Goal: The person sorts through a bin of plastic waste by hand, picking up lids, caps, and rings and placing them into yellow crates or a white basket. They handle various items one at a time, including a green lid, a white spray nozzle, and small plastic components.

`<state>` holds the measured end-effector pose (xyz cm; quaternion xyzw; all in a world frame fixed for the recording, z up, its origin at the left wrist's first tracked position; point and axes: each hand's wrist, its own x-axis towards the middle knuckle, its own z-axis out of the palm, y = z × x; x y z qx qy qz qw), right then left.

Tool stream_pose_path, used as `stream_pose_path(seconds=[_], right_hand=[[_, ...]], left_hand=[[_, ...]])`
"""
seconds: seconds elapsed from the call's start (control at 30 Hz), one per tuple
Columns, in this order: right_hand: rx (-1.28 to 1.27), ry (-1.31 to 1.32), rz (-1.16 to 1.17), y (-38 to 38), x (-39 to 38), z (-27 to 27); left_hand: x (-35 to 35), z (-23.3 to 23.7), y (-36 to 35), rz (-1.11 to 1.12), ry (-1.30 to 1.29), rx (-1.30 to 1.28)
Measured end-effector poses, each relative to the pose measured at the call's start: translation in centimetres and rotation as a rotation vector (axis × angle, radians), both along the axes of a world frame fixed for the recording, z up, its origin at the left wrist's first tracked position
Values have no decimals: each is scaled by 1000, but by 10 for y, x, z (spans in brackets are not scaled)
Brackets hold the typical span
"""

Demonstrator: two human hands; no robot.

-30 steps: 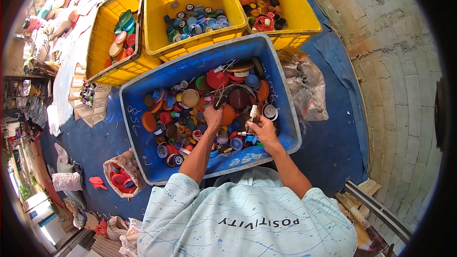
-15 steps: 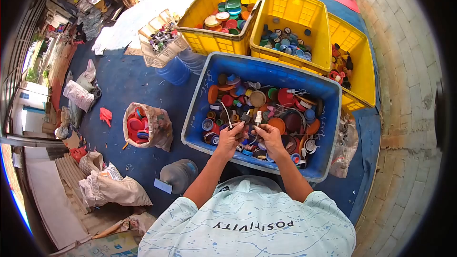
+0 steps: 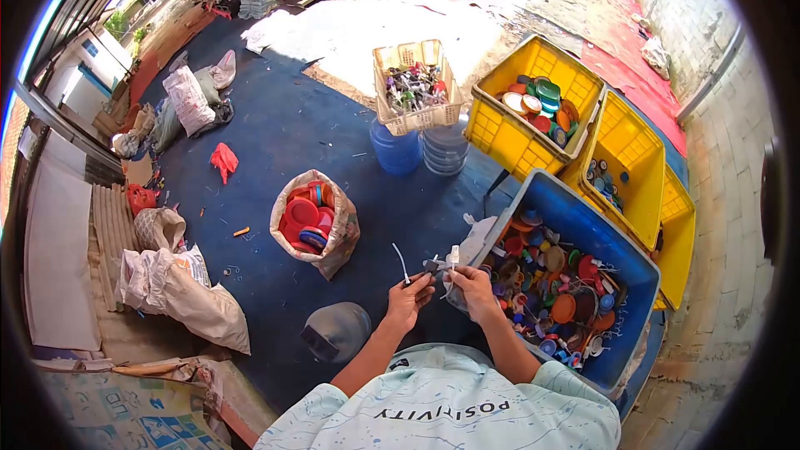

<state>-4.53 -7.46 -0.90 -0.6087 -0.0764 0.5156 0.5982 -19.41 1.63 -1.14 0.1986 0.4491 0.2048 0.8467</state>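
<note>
Sorting at floor level: the left hand (image 3: 408,300) pinches one end of a small pump head (image 3: 440,265), whose thin white tube points toward 11 o'clock; the right hand (image 3: 473,290) is clenched on the other end; the piece is held just beside the blue crate (image 3: 596,229) of mixed caps, at its 9 o'clock; a sack of red lids (image 3: 312,221) stands at 10 o'clock from the hands.

We see a blue crate (image 3: 546,198) of red, orange, blue and green caps (image 3: 562,308), with yellow crates (image 3: 508,137) behind it on a dark blue floor (image 3: 283,133). The pump part (image 3: 440,265) looks grey and white. The tan sack (image 3: 337,237) holds red lids (image 3: 302,215), and the shirt (image 3: 442,404) is pale blue with white streaks and dark lettering.
</note>
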Motion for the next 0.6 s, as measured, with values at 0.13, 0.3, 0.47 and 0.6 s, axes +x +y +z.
stream_pose_path(seconds=[0.13,0.3,0.47,0.6], right_hand=[[-174,-243,18,55,-19,24],[-89,-94,-145,91,-15,33],[-89,0,-154,138,-15,38],[-58,78,-158,185,-5,9]], left_hand=[[-51,3,76,51,73,2],[-67,4,156,26,48,31],[-36,2,200,-32,-24,6],[-7,-6,229,-63,-13,-44]])
